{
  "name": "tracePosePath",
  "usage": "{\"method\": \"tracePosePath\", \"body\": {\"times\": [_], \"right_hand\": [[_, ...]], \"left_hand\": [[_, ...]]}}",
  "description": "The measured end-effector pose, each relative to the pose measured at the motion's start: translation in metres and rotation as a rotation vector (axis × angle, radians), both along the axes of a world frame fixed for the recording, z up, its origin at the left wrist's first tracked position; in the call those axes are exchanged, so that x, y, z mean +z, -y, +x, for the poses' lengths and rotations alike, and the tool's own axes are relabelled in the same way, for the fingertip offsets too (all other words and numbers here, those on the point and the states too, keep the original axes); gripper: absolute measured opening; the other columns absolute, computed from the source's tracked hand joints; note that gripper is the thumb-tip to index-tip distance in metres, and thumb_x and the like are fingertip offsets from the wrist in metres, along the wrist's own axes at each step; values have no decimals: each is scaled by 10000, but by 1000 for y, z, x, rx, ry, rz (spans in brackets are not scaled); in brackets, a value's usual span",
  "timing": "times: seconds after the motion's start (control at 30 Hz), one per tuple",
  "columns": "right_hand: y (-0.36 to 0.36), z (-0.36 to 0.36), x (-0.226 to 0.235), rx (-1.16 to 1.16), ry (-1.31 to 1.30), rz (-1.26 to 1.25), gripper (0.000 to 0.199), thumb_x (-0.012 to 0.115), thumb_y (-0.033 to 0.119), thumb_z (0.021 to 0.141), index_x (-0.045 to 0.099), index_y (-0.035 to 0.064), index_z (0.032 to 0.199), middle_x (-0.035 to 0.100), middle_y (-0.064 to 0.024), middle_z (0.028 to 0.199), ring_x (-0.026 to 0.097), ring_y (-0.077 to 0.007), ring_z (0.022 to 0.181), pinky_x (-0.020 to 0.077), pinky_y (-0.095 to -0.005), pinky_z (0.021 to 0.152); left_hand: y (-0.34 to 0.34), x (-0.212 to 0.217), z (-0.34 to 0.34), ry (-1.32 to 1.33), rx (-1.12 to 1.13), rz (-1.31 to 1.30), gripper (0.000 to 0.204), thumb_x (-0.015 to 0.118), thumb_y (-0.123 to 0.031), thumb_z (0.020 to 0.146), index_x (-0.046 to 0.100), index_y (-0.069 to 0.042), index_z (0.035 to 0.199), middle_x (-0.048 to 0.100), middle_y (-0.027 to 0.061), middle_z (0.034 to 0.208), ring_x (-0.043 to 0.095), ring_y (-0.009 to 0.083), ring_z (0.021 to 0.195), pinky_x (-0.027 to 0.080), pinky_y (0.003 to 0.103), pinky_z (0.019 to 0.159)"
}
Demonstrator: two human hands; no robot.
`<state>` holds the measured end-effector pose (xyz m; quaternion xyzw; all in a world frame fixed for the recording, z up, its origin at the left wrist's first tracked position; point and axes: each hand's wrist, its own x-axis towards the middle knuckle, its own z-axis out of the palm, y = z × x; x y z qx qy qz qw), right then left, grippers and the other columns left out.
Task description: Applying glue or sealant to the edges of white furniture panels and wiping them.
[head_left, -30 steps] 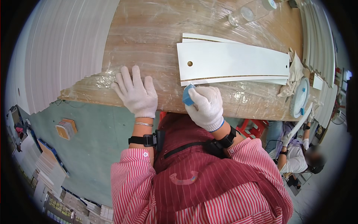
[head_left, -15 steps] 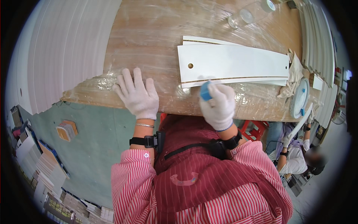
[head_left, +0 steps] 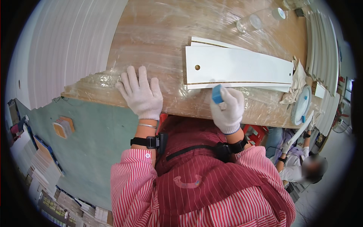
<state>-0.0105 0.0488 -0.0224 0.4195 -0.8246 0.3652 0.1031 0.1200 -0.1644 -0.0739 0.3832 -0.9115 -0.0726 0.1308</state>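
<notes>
Centre frame: right hand (head_left: 228,112), fingers clamped on blue block (head_left: 216,94). Left of centre: left hand (head_left: 143,97), fingers apart, not bracing white panel (head_left: 242,65), which could slide if pushed.

At the near edge of the upper white panel (head_left: 242,68), the gloved right hand (head_left: 228,109) hides part of the blue block (head_left: 216,94), and contact between block and panel cannot be determined; beneath that panel, a lower white panel (head_left: 213,42) is mostly covered, only strips showing. Left of the upper white panel, the palm of the left hand (head_left: 143,99) is out of sight, and farther left a stack of pale boards (head_left: 75,45) is cut off by the view's upper edge. Past the panel's far side a clear container (head_left: 297,3) is likewise cut off, while rightward of its near side a co-worker's head (head_left: 314,169) is blurred.
</notes>
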Motion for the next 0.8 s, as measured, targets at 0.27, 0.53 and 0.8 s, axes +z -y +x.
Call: {"method": "tracePosePath", "body": {"times": [0.27,0.53,0.8], "right_hand": [[7,5,-11,118,32,145,631,802,-24,700,590,105,1280,689,-98,1047,656,-300,908,512,-432,790],[3,-15,17,113,49,70,636,801,-46,705,602,98,1291,695,-119,1059,662,-307,883,521,-430,793],[70,-16,40,481,48,498,468,747,38,681,697,139,1135,678,-31,1019,664,-276,936,510,-422,830]], "left_hand": [[0,-1,0,20,0,-12,473,643,-321,960,635,-74,1362,522,234,1501,432,454,1406,264,647,1188],[0,-1,1,12,23,34,476,646,-338,959,630,-99,1370,523,217,1508,440,457,1407,274,648,1189],[2,6,-2,11,31,51,446,647,-327,958,637,-96,1339,538,213,1488,443,450,1407,282,646,1184]]}}
